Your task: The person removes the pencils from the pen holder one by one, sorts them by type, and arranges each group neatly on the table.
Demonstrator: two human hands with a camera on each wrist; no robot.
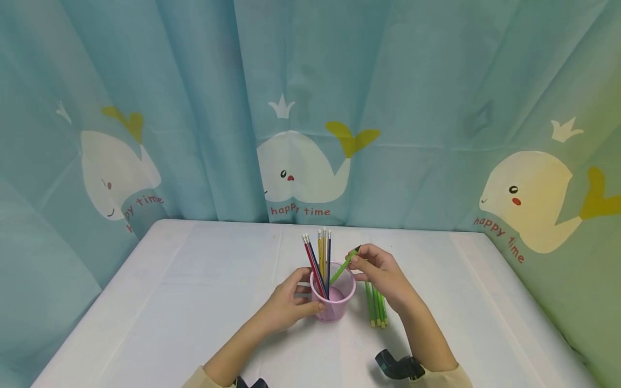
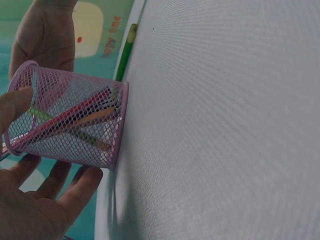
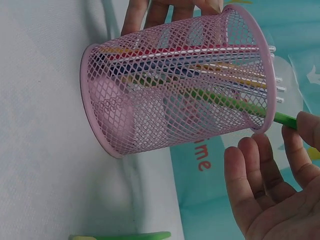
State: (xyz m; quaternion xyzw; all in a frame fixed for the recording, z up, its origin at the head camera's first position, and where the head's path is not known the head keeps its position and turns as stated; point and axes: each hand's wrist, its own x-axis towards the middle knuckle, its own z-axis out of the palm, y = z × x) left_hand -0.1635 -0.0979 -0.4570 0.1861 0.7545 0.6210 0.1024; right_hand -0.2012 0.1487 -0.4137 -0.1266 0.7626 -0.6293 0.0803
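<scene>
Our left hand (image 1: 286, 304) is wrapped around the side of a pink mesh cup (image 1: 335, 312), thumb on one side and fingers on the other. Our right hand (image 1: 380, 272), apart from the left and across the cup from it, pinches a green pencil (image 1: 342, 268) near its dark tip — the pencil slants down from those fingers, its other end inside the cup. Between our hands, red (image 1: 309, 253), dark blue (image 1: 329, 245) and yellow pencils (image 1: 320, 250) lean in the cup, pale ends up. Just below our right hand, beside its forearm, we see a small group of green pencils (image 1: 378, 310) lying on the white table (image 1: 194, 302), yellowish ends toward us. Beyond both hands hangs a blue-green curtain (image 1: 427, 108) — printed with white whales (image 1: 303, 167) and "happy time".
</scene>
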